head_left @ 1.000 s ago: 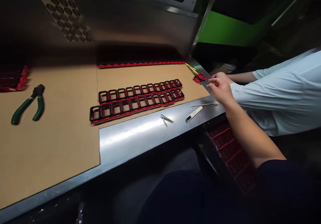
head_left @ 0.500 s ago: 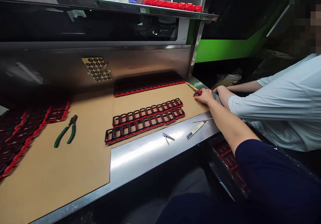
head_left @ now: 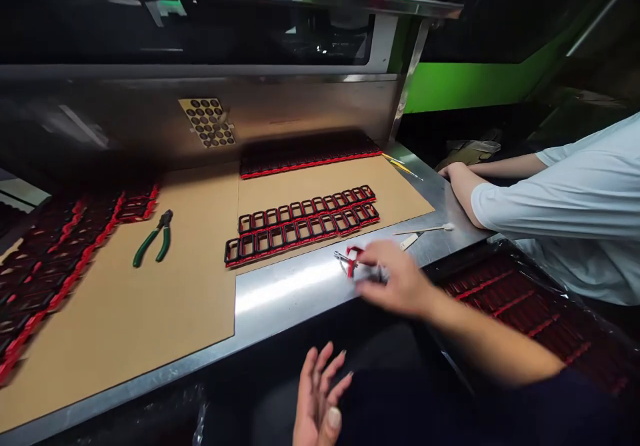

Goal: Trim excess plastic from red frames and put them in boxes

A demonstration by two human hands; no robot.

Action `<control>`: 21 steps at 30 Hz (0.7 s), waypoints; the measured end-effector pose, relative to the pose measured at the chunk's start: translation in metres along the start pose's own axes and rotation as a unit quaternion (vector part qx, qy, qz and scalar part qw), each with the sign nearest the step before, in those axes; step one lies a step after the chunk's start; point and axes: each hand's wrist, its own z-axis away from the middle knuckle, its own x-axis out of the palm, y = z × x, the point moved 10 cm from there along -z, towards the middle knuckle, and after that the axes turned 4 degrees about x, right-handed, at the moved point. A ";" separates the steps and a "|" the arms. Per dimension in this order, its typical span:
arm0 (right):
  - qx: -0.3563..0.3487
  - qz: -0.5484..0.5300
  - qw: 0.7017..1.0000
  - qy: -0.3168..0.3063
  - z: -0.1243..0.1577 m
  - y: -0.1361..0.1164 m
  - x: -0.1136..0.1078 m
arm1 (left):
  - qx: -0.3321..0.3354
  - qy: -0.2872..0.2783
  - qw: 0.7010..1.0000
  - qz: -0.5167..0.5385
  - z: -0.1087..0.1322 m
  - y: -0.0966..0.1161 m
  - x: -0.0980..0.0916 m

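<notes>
My right hand (head_left: 400, 279), blurred by motion, pinches a small red and black frame (head_left: 352, 259) above the metal strip at the table's front. Just behind that frame lie small metal nippers (head_left: 341, 257), partly covered. A white thermometer-like stick (head_left: 409, 241) is mostly hidden by my right hand. Below the table edge, my left hand (head_left: 317, 396) is raised with its fingers apart and nothing in it. Two rows of black-and-red frames (head_left: 303, 225) lie on the brown board (head_left: 200, 286) beyond my hands.
Green-handled cutters (head_left: 154, 238) lie on the board at left, near many more frames (head_left: 55, 279). Another row (head_left: 310, 159) stands at the back. Yellow tools (head_left: 400, 165) and a cotton swab (head_left: 425, 229) lie at right. A co-worker's arm (head_left: 467, 196) rests at the table's right end.
My right hand has come from the far right corner toward the front edge with the red and black frame, leaving the yellow tools there. My left hand has come into view.
</notes>
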 end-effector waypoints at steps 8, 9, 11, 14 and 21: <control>0.114 -0.276 0.937 -0.179 0.137 -0.051 0.113 | -0.228 0.086 0.970 0.024 0.015 -0.043 -0.026; 0.195 -0.356 0.893 -0.193 0.141 -0.035 0.117 | -0.233 0.067 0.970 0.011 0.017 -0.041 -0.029; 0.374 -0.515 0.741 -0.216 0.158 -0.010 0.133 | -0.224 0.042 0.973 -0.021 0.019 -0.034 -0.034; 0.517 -0.634 0.523 -0.240 0.181 -0.012 0.153 | -0.168 0.020 0.980 -0.102 0.018 -0.017 -0.039; 0.547 -0.582 0.529 -0.288 0.188 -0.032 0.171 | -0.038 -0.065 0.930 -0.359 0.020 0.015 -0.026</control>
